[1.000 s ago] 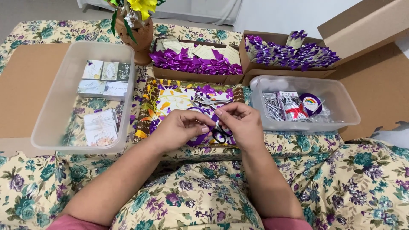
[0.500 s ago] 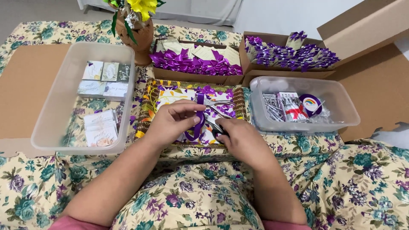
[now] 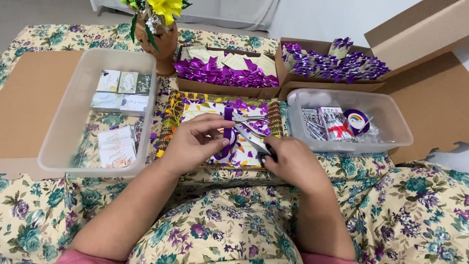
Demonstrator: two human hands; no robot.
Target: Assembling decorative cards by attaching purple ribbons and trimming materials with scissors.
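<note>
Our left hand point(image 3: 195, 142) pinches a strip of purple ribbon point(image 3: 227, 128) between thumb and fingers, holding it up taut so the blades can meet it cleanly. Our right hand point(image 3: 293, 164) is closed around the handles of the scissors point(image 3: 249, 128), whose open blades point toward the ribbon just beyond our left fingertips. Both work over a patterned tray point(image 3: 171, 122) directly under the hands, likely there to catch offcuts. Left of our left hand sits a clear bin point(image 3: 93, 161) with small cards; right of our right hand another clear bin point(image 3: 391, 122) holds supplies. Beyond the hands, cardboard boxes point(image 3: 273, 90) keep finished purple bows within reach.
</note>
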